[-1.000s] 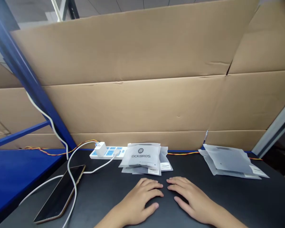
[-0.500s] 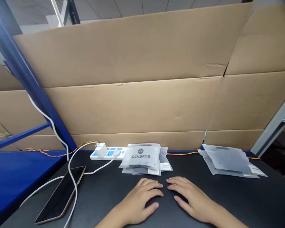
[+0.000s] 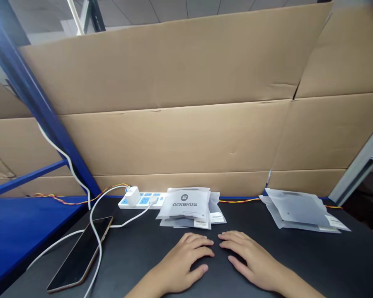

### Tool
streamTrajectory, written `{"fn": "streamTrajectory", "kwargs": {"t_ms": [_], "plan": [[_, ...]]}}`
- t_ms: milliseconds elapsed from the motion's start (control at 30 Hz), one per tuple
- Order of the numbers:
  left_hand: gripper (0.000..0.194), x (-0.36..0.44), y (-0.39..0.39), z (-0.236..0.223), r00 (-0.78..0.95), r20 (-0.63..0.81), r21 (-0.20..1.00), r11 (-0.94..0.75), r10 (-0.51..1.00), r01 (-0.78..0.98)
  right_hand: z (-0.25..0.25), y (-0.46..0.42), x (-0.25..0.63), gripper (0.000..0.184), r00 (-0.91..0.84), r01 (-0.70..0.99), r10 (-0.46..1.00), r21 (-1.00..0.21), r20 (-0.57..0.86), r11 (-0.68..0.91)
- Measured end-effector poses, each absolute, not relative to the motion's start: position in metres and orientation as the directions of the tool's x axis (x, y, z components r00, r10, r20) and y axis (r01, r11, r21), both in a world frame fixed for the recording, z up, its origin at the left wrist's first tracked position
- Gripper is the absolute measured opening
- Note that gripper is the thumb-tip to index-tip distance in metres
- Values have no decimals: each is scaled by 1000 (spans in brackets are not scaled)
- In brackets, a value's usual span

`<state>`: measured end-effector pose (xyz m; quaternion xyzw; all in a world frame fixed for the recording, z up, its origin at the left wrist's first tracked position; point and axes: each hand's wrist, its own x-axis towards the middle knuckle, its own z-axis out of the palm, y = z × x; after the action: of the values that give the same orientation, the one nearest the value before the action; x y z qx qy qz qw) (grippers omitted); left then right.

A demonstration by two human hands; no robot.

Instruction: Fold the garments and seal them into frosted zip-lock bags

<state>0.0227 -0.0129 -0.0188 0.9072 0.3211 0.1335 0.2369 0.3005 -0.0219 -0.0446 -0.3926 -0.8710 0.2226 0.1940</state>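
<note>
And here's the left hand (image 3: 186, 263), palm down on the black tabletop (image 3: 136, 252), fingers loosely spread, nothing in it; the right hand (image 3: 250, 260) mirrors it, just as empty. Beyond them, at centre, lies the printed pouch stack (image 3: 186, 207), nearest to both! Far right, more frosted pouches (image 3: 301, 211); near left, a phone (image 3: 81, 256) under a white cable (image 3: 96, 236).

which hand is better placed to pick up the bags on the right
Right, I'd say: the right hand lies open and nearer those bags, while the left hand would likely have to reach past it.
</note>
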Motion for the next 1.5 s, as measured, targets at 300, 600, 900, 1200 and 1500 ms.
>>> {"fn": "streamTrajectory", "kwargs": {"t_ms": [300, 600, 900, 1200, 1500], "plan": [[25, 12, 0, -31, 704, 322, 418, -762, 633, 494, -43, -23, 300, 38, -612, 616, 778, -532, 142, 581], [37, -34, 44, -33, 453, 583, 79, -601, 675, 795, -41, -23, 301, 36, -623, 624, 772, -517, 123, 586], [33, -23, 32, -26, 445, 717, 118, -722, 537, 681, -59, -9, 308, 34, -386, 386, 902, -854, 195, 349], [22, 48, -38, -40, 888, 391, 149, -969, 241, 198, -46, -6, 329, 38, -410, 293, 911, -952, -45, 85], [20, 39, -24, -30, 520, 182, 672, -491, 835, 554, -40, -24, 302, 18, -498, 341, 866, -926, -32, 161]]}}
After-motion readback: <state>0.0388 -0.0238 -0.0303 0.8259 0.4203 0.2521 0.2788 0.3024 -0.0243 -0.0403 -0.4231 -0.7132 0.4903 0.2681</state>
